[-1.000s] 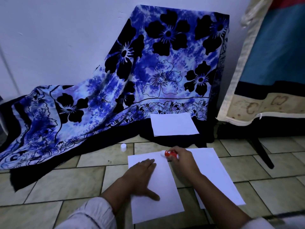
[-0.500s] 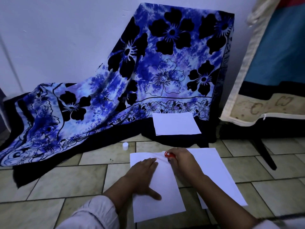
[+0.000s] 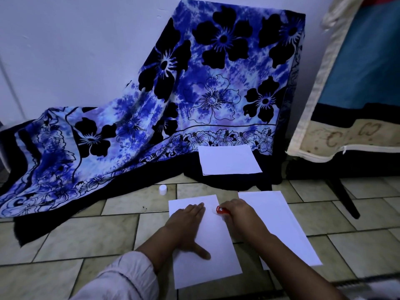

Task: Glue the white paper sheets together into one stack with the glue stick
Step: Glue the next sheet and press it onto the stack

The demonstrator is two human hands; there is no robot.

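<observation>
On the floor (image 3: 86, 234), the near sheet (image 3: 205, 273) lies between the two forearms. The left hand (image 3: 186, 224) rests flat on it, fingers (image 3: 193, 208) straight and together, thumb spread wide. The right hand (image 3: 240, 215) has its fingers curled round the glue stick (image 3: 221, 210), whose tip meets the paper near the sheet's far right part. A second sheet (image 3: 281, 224) lies just beside it on the right. A third sheet (image 3: 229, 159) sits well apart on the dark hem of the cloth (image 3: 173, 105). The cap (image 3: 162, 189) stands on the tiles to the left.

The step looks like spreading glue on the near sheet. To do it well:

- Press the left palm down firmly so the paper cannot drag or ruck under the stick.
- Stroke away from the holding hand, out toward the edges.
- Use light, even pressure, since thin paper on tile probably creases easily.
- Cover the corners and borders most carefully, or the stack will likely peel open there.
- Shift the left hand to dry paper before gluing where it now rests.

The second sheet can then go on, corners matched first.
</observation>
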